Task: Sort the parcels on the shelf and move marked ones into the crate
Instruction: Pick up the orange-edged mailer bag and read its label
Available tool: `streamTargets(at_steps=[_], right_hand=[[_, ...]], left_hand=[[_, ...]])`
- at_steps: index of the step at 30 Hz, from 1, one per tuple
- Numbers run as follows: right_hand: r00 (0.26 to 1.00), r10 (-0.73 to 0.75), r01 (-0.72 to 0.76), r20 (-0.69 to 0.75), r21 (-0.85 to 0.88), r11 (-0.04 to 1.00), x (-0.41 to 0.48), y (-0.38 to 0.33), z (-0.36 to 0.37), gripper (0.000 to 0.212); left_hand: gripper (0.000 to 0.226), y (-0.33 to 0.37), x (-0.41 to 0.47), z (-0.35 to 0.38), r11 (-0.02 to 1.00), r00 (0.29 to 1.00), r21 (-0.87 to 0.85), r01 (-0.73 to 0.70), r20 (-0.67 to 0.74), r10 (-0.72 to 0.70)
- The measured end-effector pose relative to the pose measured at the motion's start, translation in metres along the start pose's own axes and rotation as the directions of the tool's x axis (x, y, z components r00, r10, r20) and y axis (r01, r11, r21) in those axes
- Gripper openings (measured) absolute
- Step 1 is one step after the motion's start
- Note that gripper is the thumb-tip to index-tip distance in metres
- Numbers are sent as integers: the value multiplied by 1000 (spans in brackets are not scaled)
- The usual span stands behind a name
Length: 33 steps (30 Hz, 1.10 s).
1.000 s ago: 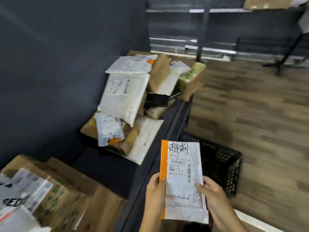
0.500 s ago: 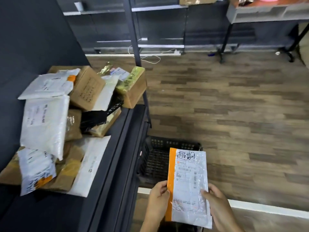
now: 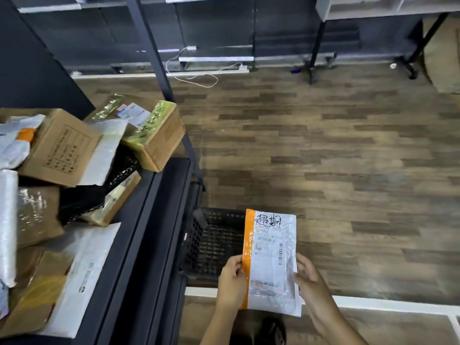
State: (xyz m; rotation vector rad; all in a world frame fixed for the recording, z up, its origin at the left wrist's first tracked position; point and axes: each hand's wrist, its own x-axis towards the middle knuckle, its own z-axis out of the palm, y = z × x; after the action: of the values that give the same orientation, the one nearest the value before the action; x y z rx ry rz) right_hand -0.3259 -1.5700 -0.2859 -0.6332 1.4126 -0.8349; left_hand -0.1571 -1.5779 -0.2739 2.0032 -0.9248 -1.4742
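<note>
I hold a flat white mailer (image 3: pixel 271 260) with an orange left stripe, a shipping label and black handwritten characters at its top. My left hand (image 3: pixel 231 280) pinches its orange edge and my right hand (image 3: pixel 311 280) grips its right edge. The mailer is upright, above the near right part of a black perforated crate (image 3: pixel 211 242) that stands on the floor beside the shelf. The dark shelf (image 3: pixel 149 232) at the left carries a pile of parcels: cardboard boxes (image 3: pixel 59 148), white poly bags (image 3: pixel 82 275) and a box with yellow tape (image 3: pixel 154 135).
A black shelf upright (image 3: pixel 154 61) rises behind the parcel pile. Wood-pattern floor (image 3: pixel 323 150) stretches to the right. A white cable (image 3: pixel 196 75) lies by the back wall, near table legs (image 3: pixel 316 46). A white line (image 3: pixel 373 303) crosses the floor at the bottom.
The view has swung right, away from the shelf and toward the floor and crate. The mailer stays in both hands and now sits over the crate's near side.
</note>
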Motion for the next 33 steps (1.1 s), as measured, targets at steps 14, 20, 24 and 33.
streamTargets(at_steps=[14, 20, 24, 33], right_hand=[[988, 130, -145, -83, -211, 967, 87, 16, 17, 68], [981, 168, -182, -93, -184, 966, 158, 51, 24, 53], [978, 205, -210, -46, -242, 947, 224, 94, 21, 51], [949, 314, -310, -29, -274, 910, 371, 236, -1, 70]], left_hand=[[41, 13, 92, 16, 881, 992, 468, 68, 62, -109], [46, -14, 167, 39, 898, 972, 416, 144, 111, -207], [52, -78, 246, 75, 913, 958, 355, 203, 123, -261], [43, -175, 377, 132, 945, 948, 221, 243, 153, -279]])
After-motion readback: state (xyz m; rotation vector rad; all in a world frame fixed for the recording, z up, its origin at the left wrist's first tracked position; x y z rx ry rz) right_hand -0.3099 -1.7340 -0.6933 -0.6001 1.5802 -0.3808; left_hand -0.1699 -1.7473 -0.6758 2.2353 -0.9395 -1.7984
